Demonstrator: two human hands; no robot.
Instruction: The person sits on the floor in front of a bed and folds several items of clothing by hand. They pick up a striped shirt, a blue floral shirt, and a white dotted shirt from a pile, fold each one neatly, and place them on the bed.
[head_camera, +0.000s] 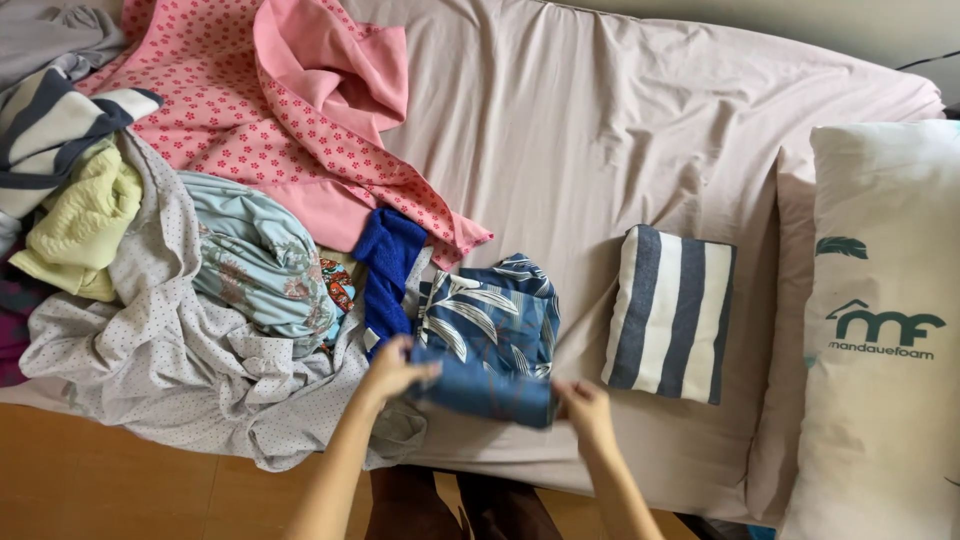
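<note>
- My left hand (392, 370) pinches the left end of the blue cloth (490, 335); my right hand (585, 408) grips its right end.
- The cloth lies on the bed (560, 130), its folded edge running left-right between both hands.
- A striped fold (670, 312) sits just right.

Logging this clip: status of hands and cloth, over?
Left hand and right hand each grip an end of the blue leaf-print cloth. Laundry pile touches its left side.

Left hand (395, 368) curled; right hand (587, 405) pinching (both forearms extended).
</note>
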